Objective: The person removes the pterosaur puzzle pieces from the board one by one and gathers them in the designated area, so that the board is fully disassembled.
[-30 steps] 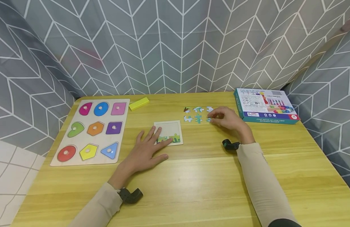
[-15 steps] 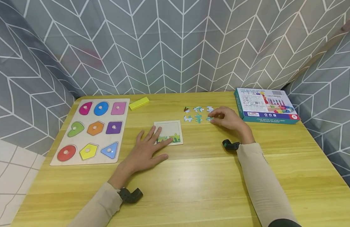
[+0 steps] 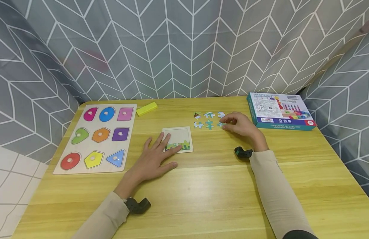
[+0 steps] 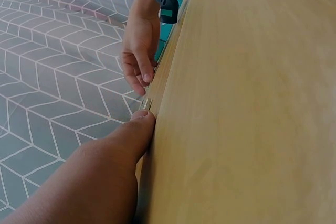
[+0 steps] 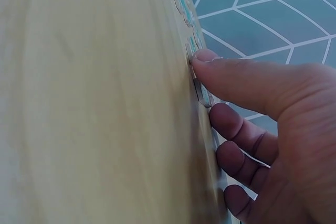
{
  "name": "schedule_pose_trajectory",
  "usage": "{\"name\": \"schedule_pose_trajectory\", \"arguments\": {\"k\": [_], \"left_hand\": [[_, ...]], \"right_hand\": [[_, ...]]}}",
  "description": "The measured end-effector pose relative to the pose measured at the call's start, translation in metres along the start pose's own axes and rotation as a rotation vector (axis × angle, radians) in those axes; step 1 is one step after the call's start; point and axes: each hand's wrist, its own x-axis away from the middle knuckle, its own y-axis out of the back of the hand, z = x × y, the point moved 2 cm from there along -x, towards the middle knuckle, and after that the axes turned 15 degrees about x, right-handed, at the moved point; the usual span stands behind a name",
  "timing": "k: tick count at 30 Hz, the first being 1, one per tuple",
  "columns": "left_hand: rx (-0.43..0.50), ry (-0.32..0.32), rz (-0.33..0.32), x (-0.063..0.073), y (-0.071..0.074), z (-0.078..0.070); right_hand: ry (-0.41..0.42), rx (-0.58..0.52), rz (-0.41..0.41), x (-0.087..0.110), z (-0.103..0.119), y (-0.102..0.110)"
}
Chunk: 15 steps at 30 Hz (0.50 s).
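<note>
From my end, the left hand (image 3: 152,162) is spread wide, fingers pretty much straight, resting on the pale square wooden puzzle tray (image 3: 179,134). The right hand (image 3: 239,124) has its thumb and fingers bent in, pinching a small blue-green jigsaw piece (image 3: 221,124), to the right of the tray and farther back; can't tell if it's off the yellowish wood-grain table (image 3: 190,199). Five other printed jigsaw pieces (image 3: 209,124) sit left and far of it.

You've got a wooden shape board (image 3: 107,146) on the frame's left, a yellow block (image 3: 146,109) by its top right corner, a teal-edged box (image 3: 281,111) at right, gray chevron curtain (image 3: 172,49) up top.
</note>
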Motion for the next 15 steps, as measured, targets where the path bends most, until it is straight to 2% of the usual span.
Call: {"name": "schedule_pose_trajectory", "arguments": {"k": [15], "left_hand": [[-0.004, -0.004, 0.003, -0.0004, 0.0001, 0.0002]], "right_hand": [[0.001, -0.012, 0.017, 0.0008, 0.0029, 0.0024]]}}
